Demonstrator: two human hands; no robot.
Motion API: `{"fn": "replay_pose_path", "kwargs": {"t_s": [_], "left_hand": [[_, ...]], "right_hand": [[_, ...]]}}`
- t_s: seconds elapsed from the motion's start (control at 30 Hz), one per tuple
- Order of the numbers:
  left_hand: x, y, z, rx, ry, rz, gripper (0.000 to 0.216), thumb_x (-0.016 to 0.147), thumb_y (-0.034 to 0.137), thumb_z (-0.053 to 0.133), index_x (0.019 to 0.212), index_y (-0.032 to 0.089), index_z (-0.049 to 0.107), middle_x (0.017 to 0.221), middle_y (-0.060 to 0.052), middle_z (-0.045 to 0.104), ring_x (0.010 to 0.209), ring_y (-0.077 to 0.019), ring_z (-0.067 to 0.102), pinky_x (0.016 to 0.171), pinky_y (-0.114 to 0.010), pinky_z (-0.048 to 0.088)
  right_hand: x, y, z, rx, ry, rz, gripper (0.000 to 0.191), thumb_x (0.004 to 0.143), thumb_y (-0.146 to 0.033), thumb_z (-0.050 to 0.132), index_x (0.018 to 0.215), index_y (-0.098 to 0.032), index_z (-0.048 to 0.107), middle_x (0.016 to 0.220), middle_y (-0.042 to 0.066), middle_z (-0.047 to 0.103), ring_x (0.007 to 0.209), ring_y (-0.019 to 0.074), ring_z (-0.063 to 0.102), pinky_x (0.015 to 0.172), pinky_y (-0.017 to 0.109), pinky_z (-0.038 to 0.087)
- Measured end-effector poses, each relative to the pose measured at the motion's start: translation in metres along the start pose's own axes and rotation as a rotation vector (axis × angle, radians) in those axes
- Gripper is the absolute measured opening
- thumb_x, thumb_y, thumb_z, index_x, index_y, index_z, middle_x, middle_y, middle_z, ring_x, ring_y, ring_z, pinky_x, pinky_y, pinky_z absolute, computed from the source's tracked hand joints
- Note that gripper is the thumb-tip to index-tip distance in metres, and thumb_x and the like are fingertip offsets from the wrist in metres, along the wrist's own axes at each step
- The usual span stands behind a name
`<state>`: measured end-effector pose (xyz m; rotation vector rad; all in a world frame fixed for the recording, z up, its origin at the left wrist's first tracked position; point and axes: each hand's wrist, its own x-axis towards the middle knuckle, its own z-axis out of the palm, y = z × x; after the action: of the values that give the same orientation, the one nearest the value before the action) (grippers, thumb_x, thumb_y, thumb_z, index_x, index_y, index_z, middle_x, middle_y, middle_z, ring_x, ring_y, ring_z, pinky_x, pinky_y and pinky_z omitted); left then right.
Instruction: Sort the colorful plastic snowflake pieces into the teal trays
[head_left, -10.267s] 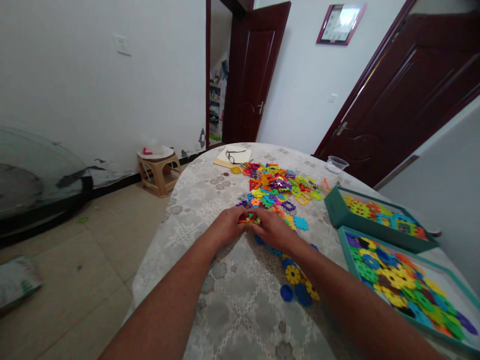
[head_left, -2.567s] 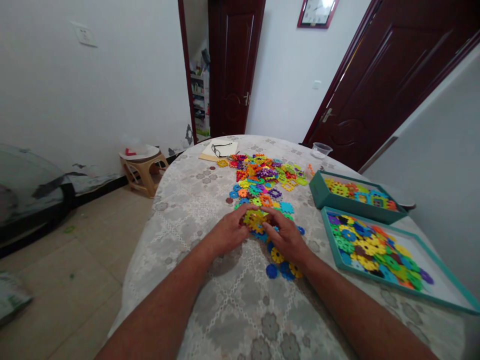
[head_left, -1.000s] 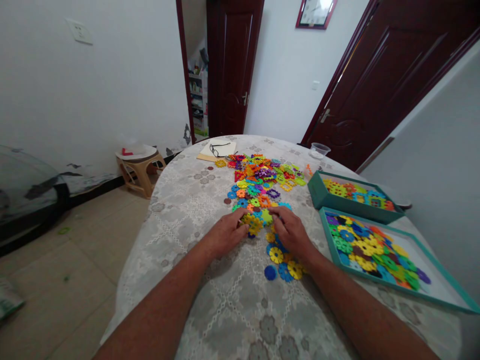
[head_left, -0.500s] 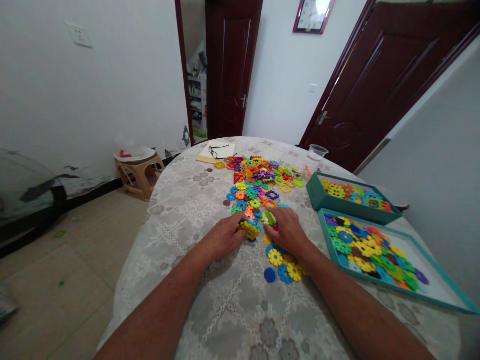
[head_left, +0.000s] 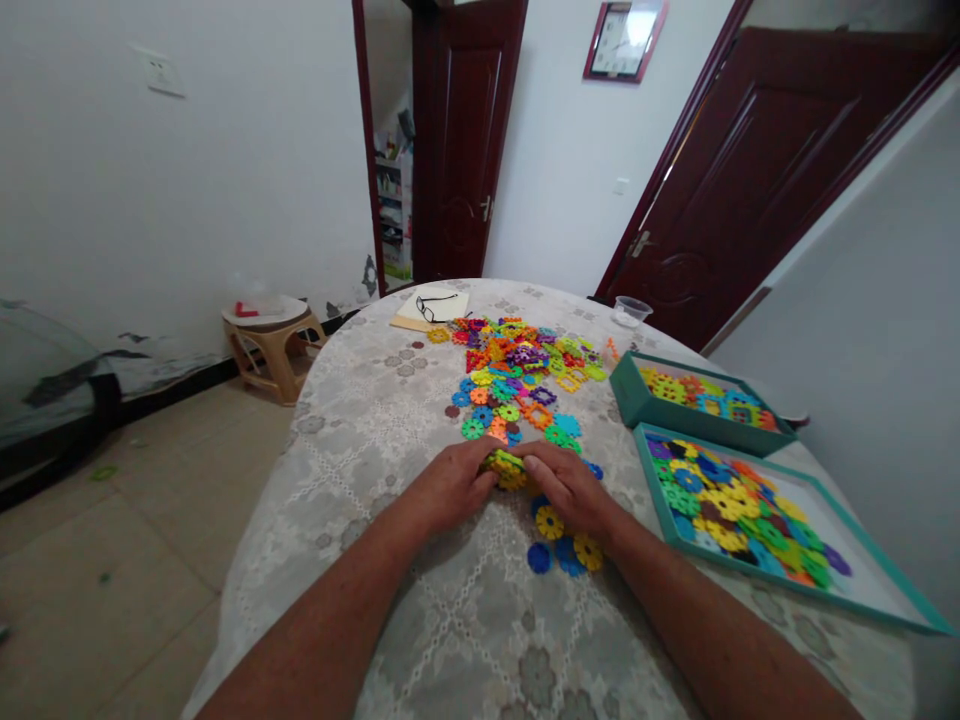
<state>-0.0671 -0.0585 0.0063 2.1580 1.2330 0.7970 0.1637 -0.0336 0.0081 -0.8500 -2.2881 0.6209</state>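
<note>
My left hand [head_left: 450,487] and my right hand [head_left: 566,484] meet over the table, fingers closed on a small cluster of joined plastic flower-shaped pieces [head_left: 505,469], yellow and green. Most of the cluster is hidden between my fingertips. Loose blue and yellow flower pieces [head_left: 559,543] lie on the cloth just under my right wrist. A big heap of mixed coloured pieces [head_left: 517,375] spreads across the table beyond my hands.
Two teal trays [head_left: 658,497] [head_left: 627,387] with coloured pieces sit on the right. Glasses on a notebook [head_left: 433,306] and a clear plastic cup [head_left: 631,311] stand at the round table's far side. A small stool [head_left: 268,340] is by the left wall.
My right hand picked a green piece from near the heap and brought it back to the cluster. Both hands now sit a little nearer me, pressed together on the cluster.
</note>
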Motion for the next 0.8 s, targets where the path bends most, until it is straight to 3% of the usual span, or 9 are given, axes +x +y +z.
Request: {"fn": "replay_pose_path", "kwargs": {"t_s": [0.1, 0.2, 0.3, 0.4, 0.5, 0.6, 0.7, 0.8], "left_hand": [[0.000, 0.001, -0.001, 0.019, 0.004, -0.017, 0.032, 0.088, 0.015, 0.055, 0.117, 0.022, 0.064, 0.113, -0.006, 0.072, 0.104, -0.0226, 0.066, 0.094, -0.034, 0.049], [-0.001, 0.000, 0.000, 0.053, 0.017, -0.013, 0.017, 0.089, 0.019, 0.057, 0.104, 0.021, 0.065, 0.107, -0.006, 0.070, 0.099, -0.0222, 0.063, 0.090, -0.033, 0.049], [-0.001, -0.001, 0.002, 0.070, 0.028, -0.018, 0.012, 0.089, 0.020, 0.058, 0.100, 0.021, 0.065, 0.105, -0.006, 0.068, 0.097, -0.0214, 0.061, 0.089, -0.033, 0.048], [0.000, -0.002, 0.003, 0.063, 0.029, -0.033, 0.013, 0.089, 0.019, 0.059, 0.100, 0.021, 0.064, 0.104, -0.006, 0.067, 0.095, -0.0210, 0.061, 0.087, -0.032, 0.048], [0.000, -0.003, 0.004, 0.048, 0.043, -0.037, 0.014, 0.087, 0.018, 0.059, 0.100, 0.021, 0.064, 0.104, -0.006, 0.067, 0.095, -0.0209, 0.061, 0.087, -0.032, 0.047], [0.000, -0.003, 0.003, 0.038, 0.078, -0.049, 0.014, 0.086, 0.018, 0.060, 0.100, 0.021, 0.064, 0.104, -0.006, 0.068, 0.096, -0.0214, 0.061, 0.088, -0.033, 0.048], [0.000, 0.000, 0.001, -0.005, 0.101, -0.063, 0.016, 0.087, 0.016, 0.059, 0.101, 0.021, 0.064, 0.099, -0.005, 0.068, 0.094, -0.0211, 0.062, 0.088, -0.033, 0.048], [0.001, 0.004, 0.000, -0.050, 0.098, -0.044, 0.015, 0.088, 0.016, 0.058, 0.100, 0.022, 0.063, 0.097, -0.004, 0.069, 0.093, -0.0203, 0.063, 0.087, -0.032, 0.048]], "right_hand": [[0.004, 0.019, -0.003, -0.115, 0.123, 0.005, 0.032, 0.107, -0.031, 0.042, 0.121, -0.024, 0.070, 0.120, 0.008, 0.073, 0.114, 0.0229, 0.066, 0.103, 0.040, 0.049], [0.014, 0.042, -0.007, -0.422, 0.196, 0.082, 0.028, 0.101, -0.029, 0.050, 0.119, -0.019, 0.069, 0.123, 0.014, 0.071, 0.118, 0.0286, 0.062, 0.107, 0.046, 0.045], [0.026, 0.058, -0.010, -0.694, 0.101, 0.224, 0.032, 0.095, -0.030, 0.058, 0.123, -0.016, 0.068, 0.131, 0.018, 0.065, 0.122, 0.0339, 0.056, 0.105, 0.048, 0.044], [0.037, 0.067, -0.009, -0.776, 0.009, 0.334, 0.028, 0.094, -0.031, 0.059, 0.116, -0.017, 0.070, 0.129, 0.017, 0.065, 0.121, 0.0331, 0.055, 0.102, 0.045, 0.044], [0.044, 0.071, -0.007, -0.739, -0.009, 0.392, 0.016, 0.091, -0.026, 0.058, 0.101, -0.018, 0.069, 0.112, 0.014, 0.068, 0.109, 0.0284, 0.059, 0.096, 0.039, 0.044], [0.042, 0.065, -0.008, -0.621, 0.069, 0.356, 0.011, 0.089, -0.024, 0.056, 0.093, -0.018, 0.064, 0.100, 0.012, 0.067, 0.100, 0.0260, 0.060, 0.091, 0.036, 0.045], [0.036, 0.046, -0.013, -0.349, 0.169, 0.288, 0.015, 0.093, -0.028, 0.051, 0.094, -0.019, 0.062, 0.098, 0.008, 0.067, 0.096, 0.0237, 0.061, 0.089, 0.035, 0.046], [0.027, 0.020, -0.015, 0.018, 0.058, 0.295, 0.022, 0.099, -0.035, 0.046, 0.095, -0.021, 0.062, 0.094, 0.003, 0.067, 0.088, 0.0201, 0.063, 0.080, 0.031, 0.049]]}}
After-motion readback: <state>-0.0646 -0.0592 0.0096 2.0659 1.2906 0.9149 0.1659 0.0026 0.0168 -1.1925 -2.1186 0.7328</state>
